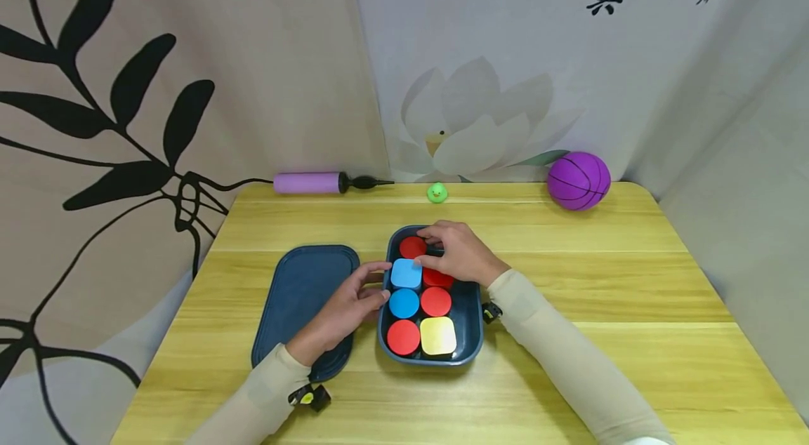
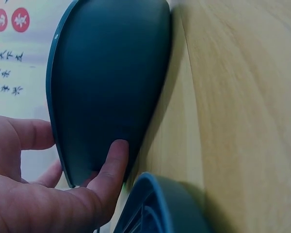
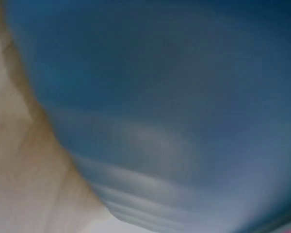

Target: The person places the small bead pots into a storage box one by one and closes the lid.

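Note:
A dark blue rounded box (image 1: 469,333) holds several flat-topped pieces: red discs (image 1: 403,337), a blue disc (image 1: 404,303), a blue rounded square (image 1: 406,274) and a yellow rounded square (image 1: 438,337). Along the box's left side, my left hand (image 1: 347,304) has its fingers spread at the wall; the left wrist view shows the thumb (image 2: 117,155) against the wall. My right hand (image 1: 460,252) reaches over the far right corner, thumb near the blue square and fingers by the far rim. I cannot tell whether it pinches a piece. The right wrist view is blurred blue wall.
Left of the box lies a matching dark blue lid (image 1: 310,290), partly under my left hand. Along the table's back edge are a purple pump (image 1: 307,183), a small green duck (image 1: 437,193) and a purple ball (image 1: 579,181). Printed curtains hang behind the wooden table (image 1: 607,290).

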A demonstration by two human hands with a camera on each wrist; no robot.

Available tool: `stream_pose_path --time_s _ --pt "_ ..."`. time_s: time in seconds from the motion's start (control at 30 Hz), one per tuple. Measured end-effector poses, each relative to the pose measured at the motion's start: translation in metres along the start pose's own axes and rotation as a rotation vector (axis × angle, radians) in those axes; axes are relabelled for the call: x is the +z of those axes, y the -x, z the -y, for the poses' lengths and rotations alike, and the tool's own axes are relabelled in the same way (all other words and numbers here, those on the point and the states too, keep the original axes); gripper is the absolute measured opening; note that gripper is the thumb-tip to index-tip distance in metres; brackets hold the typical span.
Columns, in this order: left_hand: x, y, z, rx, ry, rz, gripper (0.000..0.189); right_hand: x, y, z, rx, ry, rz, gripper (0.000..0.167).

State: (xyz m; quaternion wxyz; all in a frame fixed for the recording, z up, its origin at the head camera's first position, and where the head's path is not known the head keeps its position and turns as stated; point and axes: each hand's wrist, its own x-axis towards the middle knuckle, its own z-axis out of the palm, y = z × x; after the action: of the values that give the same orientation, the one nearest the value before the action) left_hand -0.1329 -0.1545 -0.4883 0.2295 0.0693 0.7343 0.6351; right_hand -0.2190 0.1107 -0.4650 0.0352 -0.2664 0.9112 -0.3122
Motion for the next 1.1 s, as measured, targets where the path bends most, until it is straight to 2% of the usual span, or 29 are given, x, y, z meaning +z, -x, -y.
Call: stream_pose_path --time_s 0.27,0.43,0.6,0.73,0.93,1.1 --pt "0.000 0.001 0.004 0.014 0.009 -0.003 0.055 -0.014 0.012 0.005 -0.061 -0.066 0.025 0.060" --pt "0.000 0.003 0.004 0.028 0.012 -0.038 0.053 -0.025 0.023 0.016 -0.084 -0.068 0.031 0.061" --pt "-0.003 0.008 0.003 0.057 0.015 -0.058 0.051 -0.029 0.033 0.034 -0.109 -0.106 0.004 0.053" --pt "-0.011 0.016 0.003 0.096 -0.034 -0.077 0.048 -0.023 0.038 0.053 -0.111 -0.189 -0.011 0.049" --pt "-0.030 0.031 0.002 0.167 -0.151 -0.158 0.045 -0.003 0.037 0.078 -0.094 -0.277 -0.019 0.047" --pt "-0.048 0.049 0.003 0.161 -0.249 -0.207 0.042 0.016 0.035 0.099 -0.076 -0.373 0.005 0.045"
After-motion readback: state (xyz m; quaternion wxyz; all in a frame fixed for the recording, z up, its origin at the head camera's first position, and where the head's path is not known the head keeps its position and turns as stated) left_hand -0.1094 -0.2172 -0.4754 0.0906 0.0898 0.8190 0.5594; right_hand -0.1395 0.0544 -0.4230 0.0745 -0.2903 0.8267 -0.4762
